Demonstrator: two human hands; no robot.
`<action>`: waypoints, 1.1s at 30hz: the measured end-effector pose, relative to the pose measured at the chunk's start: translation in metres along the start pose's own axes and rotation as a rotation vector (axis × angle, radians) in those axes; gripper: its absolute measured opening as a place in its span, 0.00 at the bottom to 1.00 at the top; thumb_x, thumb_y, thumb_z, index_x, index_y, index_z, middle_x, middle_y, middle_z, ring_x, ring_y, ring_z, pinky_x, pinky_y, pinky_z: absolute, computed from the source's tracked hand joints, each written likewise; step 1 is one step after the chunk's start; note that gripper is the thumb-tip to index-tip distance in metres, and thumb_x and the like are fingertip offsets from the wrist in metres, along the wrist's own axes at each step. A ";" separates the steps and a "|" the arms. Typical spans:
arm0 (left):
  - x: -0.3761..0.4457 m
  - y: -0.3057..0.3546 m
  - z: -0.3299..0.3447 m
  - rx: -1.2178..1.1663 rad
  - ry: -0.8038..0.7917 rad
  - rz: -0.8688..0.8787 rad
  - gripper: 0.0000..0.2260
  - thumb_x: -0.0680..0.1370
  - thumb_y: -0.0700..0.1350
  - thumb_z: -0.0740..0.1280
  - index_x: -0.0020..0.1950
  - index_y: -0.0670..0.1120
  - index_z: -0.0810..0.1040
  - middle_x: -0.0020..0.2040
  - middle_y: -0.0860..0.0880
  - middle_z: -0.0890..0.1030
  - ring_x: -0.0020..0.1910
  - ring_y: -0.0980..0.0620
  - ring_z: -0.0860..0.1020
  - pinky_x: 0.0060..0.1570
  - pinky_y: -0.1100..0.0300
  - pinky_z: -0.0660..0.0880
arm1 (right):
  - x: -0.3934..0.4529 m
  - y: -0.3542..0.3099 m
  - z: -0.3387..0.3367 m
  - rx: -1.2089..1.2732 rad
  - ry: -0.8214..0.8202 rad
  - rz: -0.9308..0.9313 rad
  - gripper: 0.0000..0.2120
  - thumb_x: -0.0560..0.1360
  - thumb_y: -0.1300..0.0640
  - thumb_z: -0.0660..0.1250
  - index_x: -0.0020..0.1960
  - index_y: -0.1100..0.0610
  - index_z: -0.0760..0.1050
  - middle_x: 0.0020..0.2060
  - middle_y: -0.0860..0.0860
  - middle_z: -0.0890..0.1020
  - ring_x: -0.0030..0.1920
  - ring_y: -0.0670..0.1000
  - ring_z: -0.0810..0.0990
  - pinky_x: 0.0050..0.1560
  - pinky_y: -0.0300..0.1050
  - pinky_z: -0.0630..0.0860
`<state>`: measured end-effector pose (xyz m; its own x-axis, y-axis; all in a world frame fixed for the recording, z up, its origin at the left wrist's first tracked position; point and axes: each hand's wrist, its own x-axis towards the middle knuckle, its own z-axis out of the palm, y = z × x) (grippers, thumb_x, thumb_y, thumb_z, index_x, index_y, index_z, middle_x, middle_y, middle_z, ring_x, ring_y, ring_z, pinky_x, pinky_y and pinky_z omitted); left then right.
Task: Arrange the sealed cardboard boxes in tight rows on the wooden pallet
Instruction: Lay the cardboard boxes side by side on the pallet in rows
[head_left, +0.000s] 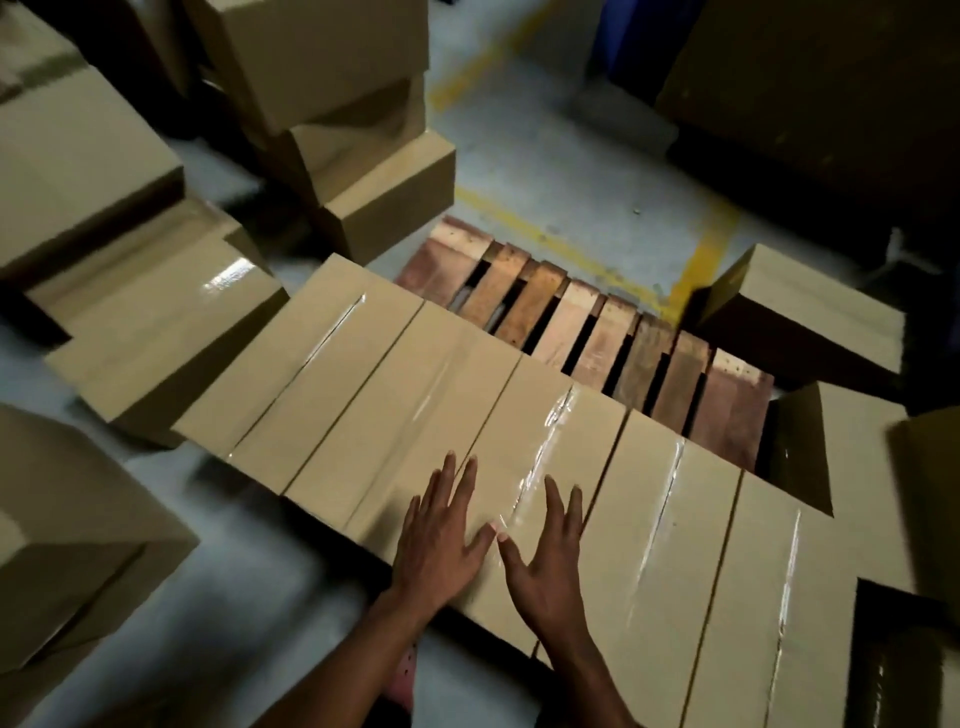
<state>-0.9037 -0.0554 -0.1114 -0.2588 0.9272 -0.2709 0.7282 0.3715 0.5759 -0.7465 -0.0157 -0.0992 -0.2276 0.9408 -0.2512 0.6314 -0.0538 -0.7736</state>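
A wooden pallet (597, 332) lies on the floor, its far slats bare. Several sealed, taped cardboard boxes stand side by side in one row along its near edge. Both of my hands lie flat, fingers spread, on top of the middle box (524, 447). My left hand (441, 535) rests on its left half. My right hand (550, 561) rests on the shiny tape seam. Neither hand grips anything.
Loose boxes surround the pallet: a leaning stack (337, 114) at the back left, a taped box (171, 322) left of the row, one (78, 530) at the near left, two (810, 312) at the right. Yellow floor lines (701, 260) run behind the pallet.
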 end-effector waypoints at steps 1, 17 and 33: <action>-0.002 -0.006 -0.005 -0.007 0.017 -0.015 0.38 0.78 0.68 0.50 0.85 0.60 0.38 0.84 0.56 0.34 0.85 0.50 0.44 0.81 0.48 0.49 | 0.000 -0.003 0.006 0.004 -0.018 -0.015 0.42 0.79 0.44 0.71 0.83 0.38 0.49 0.83 0.41 0.39 0.78 0.31 0.40 0.78 0.50 0.58; -0.068 0.012 -0.038 -0.085 0.167 -0.191 0.37 0.83 0.59 0.64 0.86 0.58 0.46 0.86 0.49 0.44 0.85 0.45 0.52 0.80 0.41 0.57 | -0.017 -0.048 -0.018 -0.101 -0.241 -0.235 0.42 0.77 0.47 0.69 0.85 0.49 0.51 0.84 0.53 0.41 0.84 0.50 0.45 0.77 0.51 0.57; -0.243 0.135 -0.124 -0.443 0.517 -0.376 0.32 0.84 0.54 0.67 0.85 0.60 0.55 0.85 0.54 0.57 0.82 0.53 0.59 0.76 0.59 0.62 | -0.142 -0.145 -0.119 -0.103 -0.543 -0.493 0.37 0.81 0.47 0.69 0.84 0.43 0.52 0.84 0.51 0.54 0.83 0.50 0.51 0.79 0.51 0.55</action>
<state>-0.8211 -0.2248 0.1279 -0.7806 0.5992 -0.1777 0.2396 0.5496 0.8003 -0.7175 -0.1012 0.1175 -0.8204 0.5485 -0.1613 0.4211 0.3889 -0.8194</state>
